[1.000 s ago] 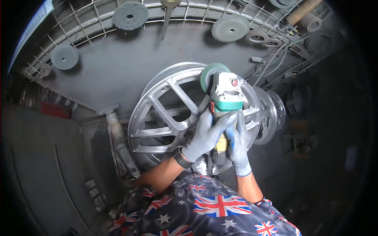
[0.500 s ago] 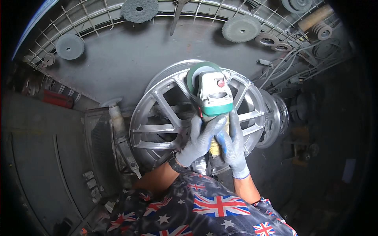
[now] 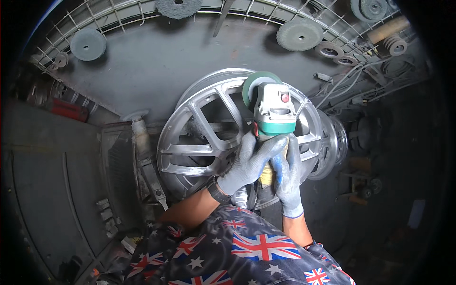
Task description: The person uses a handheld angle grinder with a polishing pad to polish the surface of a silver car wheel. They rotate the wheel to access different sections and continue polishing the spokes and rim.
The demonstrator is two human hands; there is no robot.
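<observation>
Left hand [image 3: 251,160]: grey glove, fingers curled round the grinder [image 3: 275,114] body just below its head, thumb angled across toward the right. Right hand [image 3: 289,175]: grey glove with blue patches, closed on the same body from the right side. Both grips look firm; some fingertips hidden behind the body, can't tell exactly how far they wrap.

Grinder sits between the palms, head pointing up-frame, white and green housing, red button, yellow wrap [image 3: 267,176] on the grip. Green-edged disc [image 3: 254,84] at its upper left, over the top rim of the spoked wheel [image 3: 222,145]. Disc contact with metal: can't tell from this angle.

Wheel is bare silver, facing up at the wearer. Dark watch [image 3: 217,190] on left wrist, flag-print shirt [image 3: 266,249] below. More wheels [image 3: 327,147] just right of the main one. Pale-headed tool [image 3: 139,135] left of it. Grey panel [image 3: 147,69] beyond, then wire mesh [image 3: 114,20] with round pads [image 3: 88,44] along it. Cables [image 3: 349,77] upper right.
</observation>
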